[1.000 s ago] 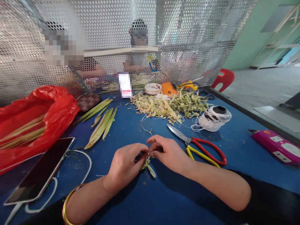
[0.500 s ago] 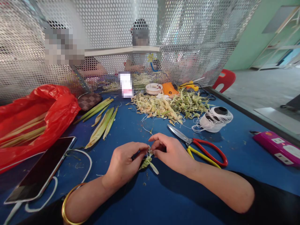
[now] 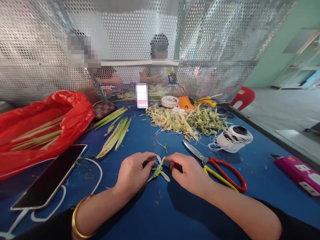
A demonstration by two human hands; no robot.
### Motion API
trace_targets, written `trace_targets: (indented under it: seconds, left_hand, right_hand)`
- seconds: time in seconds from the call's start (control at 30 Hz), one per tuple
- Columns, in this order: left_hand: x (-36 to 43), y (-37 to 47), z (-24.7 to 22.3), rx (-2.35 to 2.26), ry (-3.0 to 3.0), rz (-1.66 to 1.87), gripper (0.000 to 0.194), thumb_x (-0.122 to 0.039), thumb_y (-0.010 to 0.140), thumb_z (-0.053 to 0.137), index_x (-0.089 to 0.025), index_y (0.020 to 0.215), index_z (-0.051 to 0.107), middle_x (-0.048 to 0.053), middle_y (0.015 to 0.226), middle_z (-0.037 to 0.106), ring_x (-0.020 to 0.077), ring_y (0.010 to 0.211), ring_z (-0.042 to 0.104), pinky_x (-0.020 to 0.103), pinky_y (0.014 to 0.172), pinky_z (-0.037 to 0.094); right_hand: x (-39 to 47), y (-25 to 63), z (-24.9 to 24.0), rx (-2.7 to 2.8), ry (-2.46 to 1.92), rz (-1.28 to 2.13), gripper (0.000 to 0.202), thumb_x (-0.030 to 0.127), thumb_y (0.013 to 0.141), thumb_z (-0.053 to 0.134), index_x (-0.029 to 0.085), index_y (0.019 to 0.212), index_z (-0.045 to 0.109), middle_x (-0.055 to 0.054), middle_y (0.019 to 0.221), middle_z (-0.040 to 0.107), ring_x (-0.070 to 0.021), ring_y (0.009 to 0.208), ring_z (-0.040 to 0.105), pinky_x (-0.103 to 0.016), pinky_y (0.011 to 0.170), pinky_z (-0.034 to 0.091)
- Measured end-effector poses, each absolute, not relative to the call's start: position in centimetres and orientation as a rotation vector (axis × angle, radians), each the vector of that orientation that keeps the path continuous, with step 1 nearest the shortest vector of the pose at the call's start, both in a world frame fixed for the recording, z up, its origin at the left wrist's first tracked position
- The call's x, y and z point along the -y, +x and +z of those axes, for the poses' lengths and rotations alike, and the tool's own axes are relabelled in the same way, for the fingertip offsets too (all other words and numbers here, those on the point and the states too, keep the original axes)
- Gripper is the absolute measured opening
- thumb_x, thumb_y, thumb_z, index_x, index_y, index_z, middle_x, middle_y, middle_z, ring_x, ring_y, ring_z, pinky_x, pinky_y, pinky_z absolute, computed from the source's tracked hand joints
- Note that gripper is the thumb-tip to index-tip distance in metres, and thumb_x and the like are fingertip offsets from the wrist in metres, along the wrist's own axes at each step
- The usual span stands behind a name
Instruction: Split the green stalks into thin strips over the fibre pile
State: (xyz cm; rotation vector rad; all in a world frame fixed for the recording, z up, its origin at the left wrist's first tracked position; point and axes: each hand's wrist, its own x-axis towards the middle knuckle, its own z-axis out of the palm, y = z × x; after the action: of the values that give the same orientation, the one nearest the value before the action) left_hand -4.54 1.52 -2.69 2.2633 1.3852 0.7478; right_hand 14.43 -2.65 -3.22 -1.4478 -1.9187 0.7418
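A small braided corn-husk piece (image 3: 157, 171) with pale leaf tips spread like wings lies between my hands, just above the blue table. My left hand (image 3: 136, 170), a gold bangle on its wrist, is pinched at the left of it. My right hand (image 3: 186, 171) is pinched on the opposite side. A thin thread, only faintly visible, seems to run from the braided piece to the fingers of both hands. Scissors (image 3: 210, 163) with red and yellow handles lie beside my right hand. Past them stands a spool of white thread (image 3: 233, 138).
Green husks (image 3: 115, 136) and a red plastic bag (image 3: 82, 106) of husks lie left, with a tablet (image 3: 50, 176) and its cable. Husk scraps (image 3: 175, 121) are heaped at the back, near a tape roll (image 3: 170, 101). A perforated screen (image 3: 125, 33) stands behind; a purple box (image 3: 297, 173) lies right.
My hands have drawn apart, the right one moving right, so more of the braided husk piece shows between them. The whole view has shifted slightly.
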Motion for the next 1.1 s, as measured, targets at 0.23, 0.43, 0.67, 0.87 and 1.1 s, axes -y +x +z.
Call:
trace_targets:
  seconds: [0.23, 0.43, 0.67, 0.87, 1.1]
  left_hand:
    - [-1.6, -4.6, -2.2, -1.330, 2.050, 0.680, 0.016, -0.026, 0.080, 0.055, -0.026, 0.078, 0.070, -0.005, 0.072, 0.071, 0.0150, 0.069, 0.064, 0.024, 0.064, 0.045]
    - [-1.6, -4.3, -2.0, -1.097, 1.804, 0.743, 0.017, -0.031, 0.080, 0.055, -0.018, 0.076, 0.066, -0.001, 0.069, 0.065, 0.0127, 0.065, 0.057, 0.023, 0.060, 0.042]
    - [-2.0, -4.1, -2.8, -0.802, 1.375, 0.656, 0.013, -0.028, 0.077, 0.058, -0.016, 0.074, 0.058, -0.001, 0.066, 0.065, 0.0079, 0.052, 0.052, 0.022, 0.055, 0.042]
    - [-2.3, -4.1, -2.9, -0.764, 1.338, 0.661, 0.018, -0.032, 0.077, 0.060, -0.015, 0.071, 0.059, -0.003, 0.059, 0.061, 0.0084, 0.054, 0.053, 0.022, 0.056, 0.043]
    - [-2.1, -4.0, -2.8, -0.814, 1.385, 0.657, 0.020, -0.033, 0.075, 0.061, -0.015, 0.067, 0.057, -0.003, 0.054, 0.058, 0.0088, 0.050, 0.052, 0.022, 0.052, 0.041]
  right_hand:
    - [2.5, 14.6, -3.4, 2.041, -1.428, 0.721, 0.025, 0.008, 0.083, 0.048, 0.023, 0.088, 0.068, -0.001, 0.082, 0.062, -0.0143, 0.075, 0.059, -0.026, 0.067, 0.043]
    - [2.5, 14.5, -3.4, 2.049, -1.468, 0.710, 0.013, 0.015, 0.084, 0.054, 0.021, 0.076, 0.062, 0.001, 0.073, 0.056, -0.0139, 0.069, 0.055, -0.025, 0.063, 0.040]
    - [2.8, 14.1, -3.3, 1.937, -1.402, 0.757, 0.018, 0.021, 0.086, 0.051, 0.020, 0.068, 0.052, 0.001, 0.072, 0.050, -0.0135, 0.065, 0.049, -0.025, 0.061, 0.039]
    - [3.0, 13.9, -2.6, 1.668, -1.208, 1.067, 0.027, 0.028, 0.087, 0.051, 0.019, 0.061, 0.049, -0.004, 0.085, 0.058, -0.0146, 0.073, 0.056, -0.026, 0.066, 0.042]
    - [3.2, 13.2, -3.0, 1.643, -1.133, 1.305, 0.025, 0.036, 0.092, 0.044, 0.020, 0.074, 0.049, 0.002, 0.064, 0.055, -0.0128, 0.060, 0.055, -0.027, 0.062, 0.044]
